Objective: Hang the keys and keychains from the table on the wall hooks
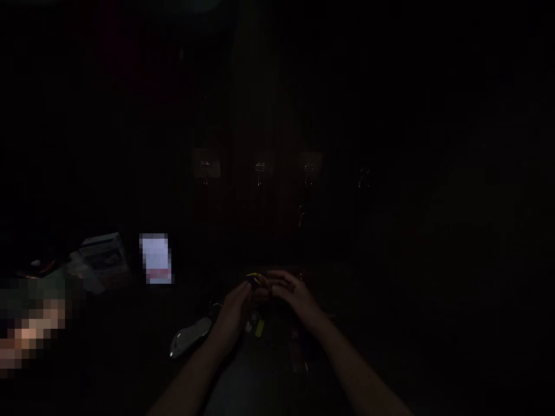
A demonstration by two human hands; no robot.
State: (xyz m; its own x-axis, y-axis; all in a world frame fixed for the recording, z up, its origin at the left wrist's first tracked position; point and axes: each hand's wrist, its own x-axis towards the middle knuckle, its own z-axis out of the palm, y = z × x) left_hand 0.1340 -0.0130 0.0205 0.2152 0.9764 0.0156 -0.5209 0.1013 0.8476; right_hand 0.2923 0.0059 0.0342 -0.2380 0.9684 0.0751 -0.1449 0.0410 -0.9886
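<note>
The small dark thing with a yellow edge point(254, 281) is between the two hands above the desk point(243, 387), the fingers of the left hand point(236, 303) closed on it and those of the right hand point(295, 297) curled at its other side, whether gripping I cannot tell. Handling looks under way rather than finished, as the thing is not set down, but the dimness hides what is done or left. Nearby lie a yellow piece point(259, 328) and a silver-rimmed oval thing point(191, 337); farther off, a box point(104, 257).
</note>
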